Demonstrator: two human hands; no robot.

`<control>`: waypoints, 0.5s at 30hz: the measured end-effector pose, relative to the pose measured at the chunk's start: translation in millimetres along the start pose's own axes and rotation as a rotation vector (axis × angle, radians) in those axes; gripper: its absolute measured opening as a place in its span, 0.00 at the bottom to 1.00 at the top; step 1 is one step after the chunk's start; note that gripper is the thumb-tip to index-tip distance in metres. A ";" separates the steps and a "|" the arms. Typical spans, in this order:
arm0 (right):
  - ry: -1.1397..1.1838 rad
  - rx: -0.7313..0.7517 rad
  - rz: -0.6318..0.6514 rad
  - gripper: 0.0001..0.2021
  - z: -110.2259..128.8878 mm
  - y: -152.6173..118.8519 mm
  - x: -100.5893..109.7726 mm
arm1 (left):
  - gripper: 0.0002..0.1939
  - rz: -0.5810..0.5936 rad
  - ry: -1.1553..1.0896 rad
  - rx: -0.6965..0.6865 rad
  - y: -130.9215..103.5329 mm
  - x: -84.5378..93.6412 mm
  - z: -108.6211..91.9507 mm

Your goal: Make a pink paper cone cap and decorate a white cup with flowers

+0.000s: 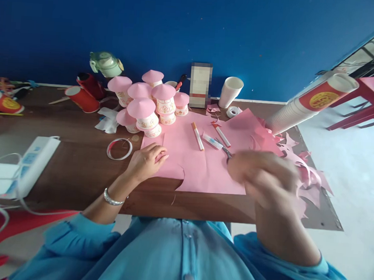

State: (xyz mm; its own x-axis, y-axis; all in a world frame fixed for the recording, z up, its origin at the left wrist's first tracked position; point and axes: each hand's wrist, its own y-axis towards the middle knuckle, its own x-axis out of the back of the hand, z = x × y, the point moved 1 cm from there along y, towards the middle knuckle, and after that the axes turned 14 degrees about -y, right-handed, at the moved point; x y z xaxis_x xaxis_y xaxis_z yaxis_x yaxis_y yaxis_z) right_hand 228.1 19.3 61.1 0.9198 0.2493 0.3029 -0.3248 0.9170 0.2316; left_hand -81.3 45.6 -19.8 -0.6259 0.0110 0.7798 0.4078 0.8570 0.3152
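Note:
My left hand (pixel 149 159) rests on the left edge of the pink paper (pixel 186 157), its fingers curled in. What lies inside them, if anything, is hidden. Over the paper's right side my right hand (pixel 264 173) is smeared by motion, so its fingers cannot be read. Grey-bladed scissors (pixel 227 151) lie partly behind it. A white glue tube (pixel 212 141), an orange-capped marker (pixel 197 136) and a red-capped marker (pixel 222 135) are close by. Beyond my left hand stand several patterned paper cups with pink cone roofs (pixel 141 108), some stacked in twos.
A roll of tape (pixel 119 148) lies left of the paper. A power strip (pixel 33 163) with cables is at far left. Pink scraps (pixel 309 178) spread over the right edge, beside a leaning stack of paper cups (pixel 307 105). A blue wall (pixel 182 28) closes the back.

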 end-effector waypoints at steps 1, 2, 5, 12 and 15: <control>-0.116 -0.022 -0.043 0.12 -7.3 6.3 -2.0 | 0.04 0.003 0.011 0.013 -2.3 1.8 0.8; -0.440 -0.023 -0.087 0.13 -16.0 11.4 -5.5 | 0.04 0.007 0.023 0.028 -4.8 3.8 1.4; -1.163 -0.092 0.020 0.12 -46.5 23.5 -22.5 | 0.06 0.018 0.041 0.068 -12.8 9.5 1.9; -1.548 -0.009 0.133 0.15 -81.3 38.4 -49.5 | 0.08 0.019 0.118 0.122 -31.2 16.0 -4.8; -1.581 0.044 0.090 0.15 -83.7 38.1 -48.1 | 0.10 0.028 0.170 0.131 -42.2 21.1 -8.2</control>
State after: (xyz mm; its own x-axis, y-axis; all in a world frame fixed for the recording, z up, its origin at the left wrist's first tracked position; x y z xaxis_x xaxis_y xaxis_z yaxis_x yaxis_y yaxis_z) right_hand 189.8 68.3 -22.0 -0.2404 -0.2882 0.9269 -0.3952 0.9012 0.1778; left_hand -106.3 5.5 -12.2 -0.4901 -0.0420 0.8707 0.3268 0.9171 0.2282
